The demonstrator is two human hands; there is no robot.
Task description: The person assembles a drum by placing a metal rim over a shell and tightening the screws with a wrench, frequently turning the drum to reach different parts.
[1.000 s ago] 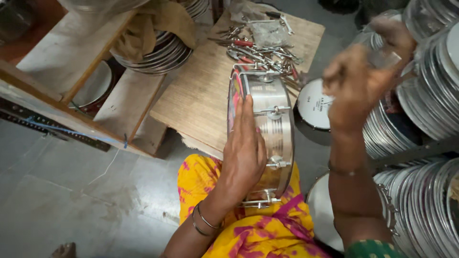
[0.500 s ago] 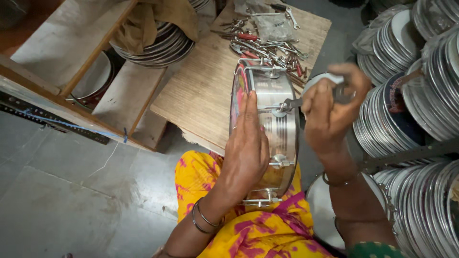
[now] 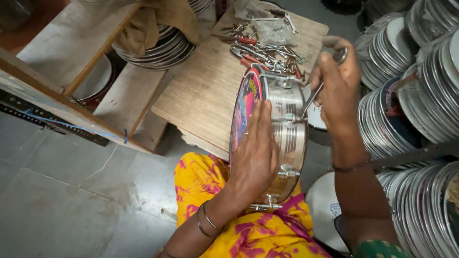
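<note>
Since a second ago the right hand (image 3: 337, 79) has dropped from the upper right, clenched on a slim metal key (image 3: 311, 101) now seated on the centre-frame drum (image 3: 287, 129) lug, left hand (image 3: 253, 157) flat against its printed head.

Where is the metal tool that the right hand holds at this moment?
In the head view, right of centre, the metal tool is in the right hand, its tip on the drum rim.
</note>
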